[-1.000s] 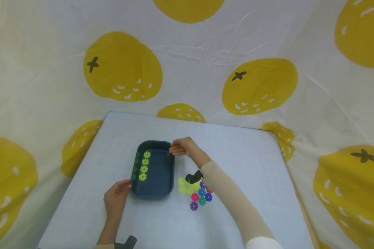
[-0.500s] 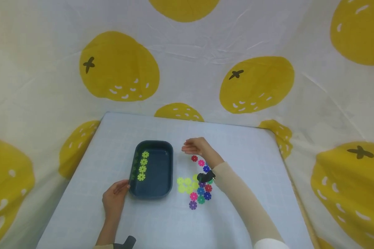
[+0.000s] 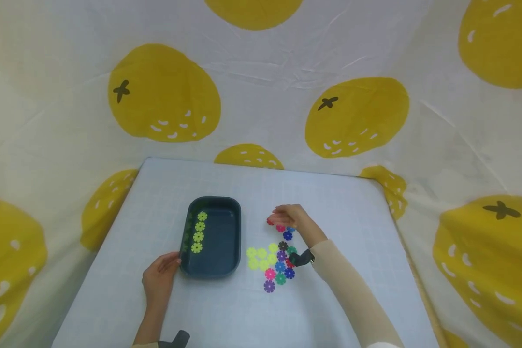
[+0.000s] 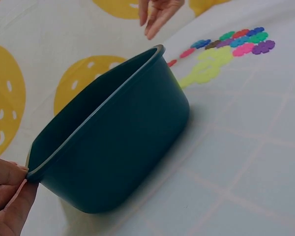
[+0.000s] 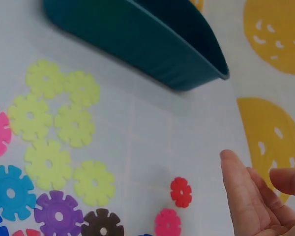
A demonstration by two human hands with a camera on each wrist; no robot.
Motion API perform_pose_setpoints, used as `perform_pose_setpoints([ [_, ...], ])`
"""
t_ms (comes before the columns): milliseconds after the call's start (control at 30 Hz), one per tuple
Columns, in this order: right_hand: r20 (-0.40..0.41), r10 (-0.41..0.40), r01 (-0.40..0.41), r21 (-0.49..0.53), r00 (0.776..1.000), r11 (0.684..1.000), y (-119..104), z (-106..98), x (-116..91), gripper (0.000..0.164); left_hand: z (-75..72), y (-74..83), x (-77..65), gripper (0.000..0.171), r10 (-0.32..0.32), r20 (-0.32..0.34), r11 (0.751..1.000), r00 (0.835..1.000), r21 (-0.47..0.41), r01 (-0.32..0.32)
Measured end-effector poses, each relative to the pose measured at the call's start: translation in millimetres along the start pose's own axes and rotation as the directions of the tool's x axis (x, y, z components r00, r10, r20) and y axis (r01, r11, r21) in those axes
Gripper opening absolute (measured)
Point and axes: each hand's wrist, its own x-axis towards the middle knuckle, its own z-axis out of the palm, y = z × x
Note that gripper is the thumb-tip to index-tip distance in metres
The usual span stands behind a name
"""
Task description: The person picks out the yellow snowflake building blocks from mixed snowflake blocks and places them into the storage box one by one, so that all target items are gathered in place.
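A dark teal rectangular tub (image 3: 219, 249) stands left of the table's middle. Inside it, along its left side, lies a column of several yellow-green snowflake discs (image 3: 198, 236). My left hand (image 3: 161, 278) pinches the tub's left rim between thumb and fingers, as the left wrist view shows at the rim (image 4: 34, 174). To the right of the tub, my right hand (image 3: 292, 217) hovers above the table with fingers extended and nothing between them. A red disc (image 5: 181, 192) and a pink disc (image 5: 167, 223) lie near that hand, partly covered by it in the head view.
Several loose yellow-green discs (image 3: 262, 258) form a cluster right of the tub. Beside them lie blue, purple, green, pink and dark brown discs (image 5: 103, 226), flat on the pale cloth. A fruit-print curtain (image 3: 261, 72) surrounds the table.
My right hand has left the tub's far right corner and moved right and slightly nearer, over the far discs. The left hand keeps its hold on the rim; the tub stays put.
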Motion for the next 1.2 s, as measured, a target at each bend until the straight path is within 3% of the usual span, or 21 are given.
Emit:
perform_pose_setpoints([
  [333, -0.046, 0.057, -0.055, 0.048, 0.997, 0.997, 24.0, -22.1, 2.8, 0.032, 0.6, -1.6, 1.2, 0.024, -0.011, 0.006, 1.0, 1.0, 0.0, 0.011],
  [633, -0.102, 0.047, -0.044, 0.028, 0.994, 0.999, 46.1, -37.0, 6.8, 0.034, -0.2, -1.9, 1.9, 0.024, 0.013, 0.002, 1.0, 1.0, 0.015, -0.013],
  [1033, -0.098, 0.012, -0.015, -0.026, 0.995, 1.0, 62.2, -33.8, 7.4, 0.031, -0.9, -0.5, 0.3, 0.023, 0.014, 0.007, 1.0, 1.0, 0.002, -0.014],
  [1200, -0.107, -0.006, -0.004, -0.092, 0.994, 0.996, 62.8, -29.6, 9.5, 0.027, -0.9, 0.6, -0.3, 0.024, 0.009, 0.012, 1.0, 1.0, 0.011, -0.01],
])
